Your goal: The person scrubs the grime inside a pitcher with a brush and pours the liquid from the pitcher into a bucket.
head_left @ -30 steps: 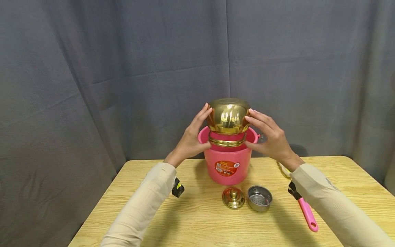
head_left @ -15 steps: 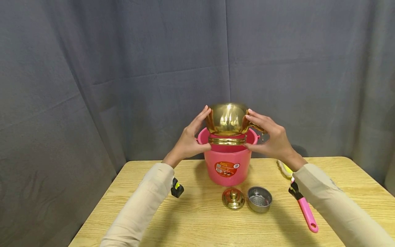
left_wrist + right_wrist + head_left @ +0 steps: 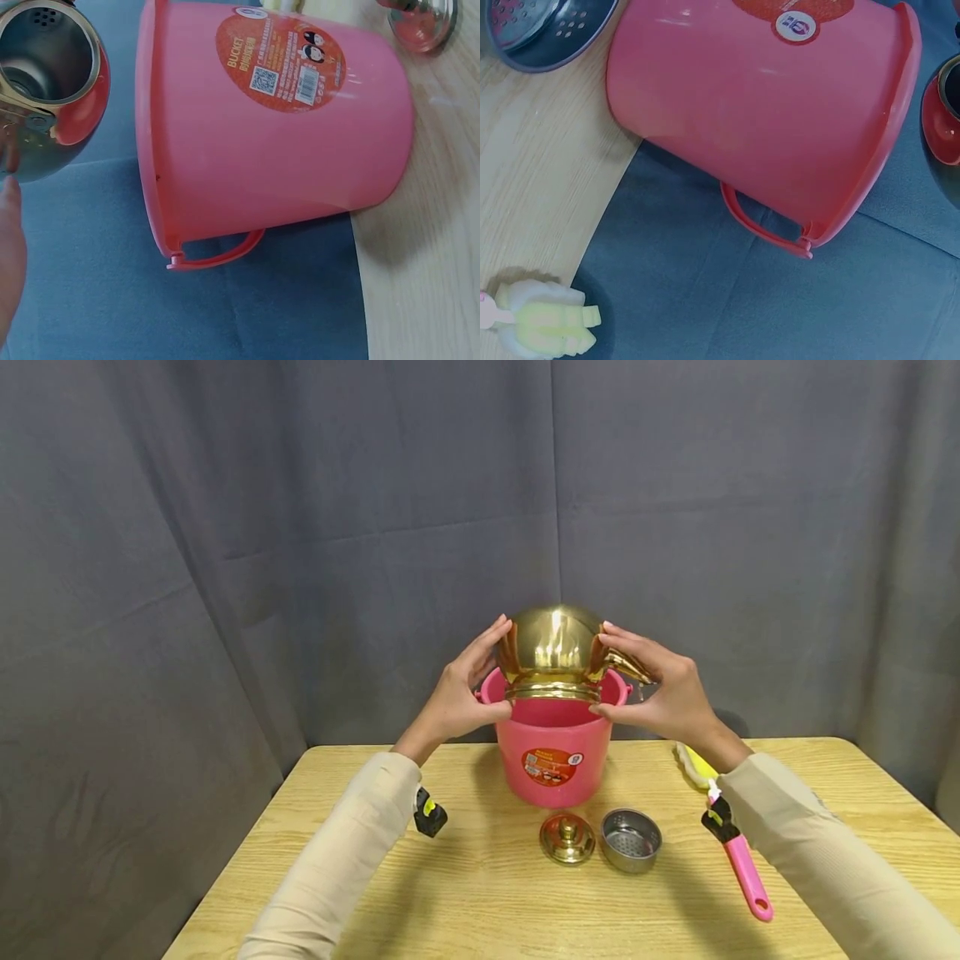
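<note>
A shiny gold kettle (image 3: 557, 639) is held upside down over the mouth of the pink bucket (image 3: 555, 760). My left hand (image 3: 459, 697) grips its left side, fingers high and thumb low by the rim. On the opposite side my right hand (image 3: 663, 689) grips it likewise, next to the spout (image 3: 630, 667). In the left wrist view the kettle's open mouth (image 3: 49, 56) shows a bare metal inside with small holes. Only a finger and part of the left hand (image 3: 11, 255) appear there. The right wrist view shows just an edge of the kettle (image 3: 941, 124).
A gold lid (image 3: 567, 839) and a perforated steel strainer (image 3: 632, 842) lie in front of the bucket on the wooden table (image 3: 480, 902). To the right rests a brush (image 3: 742, 868) with a pink handle and a yellow-and-white head. A grey curtain (image 3: 420, 527) hangs behind.
The kettle has tilted and turned between my hands: its flat base has gone out of sight and the spout now shows at the right. Both hands stay at its sides.
</note>
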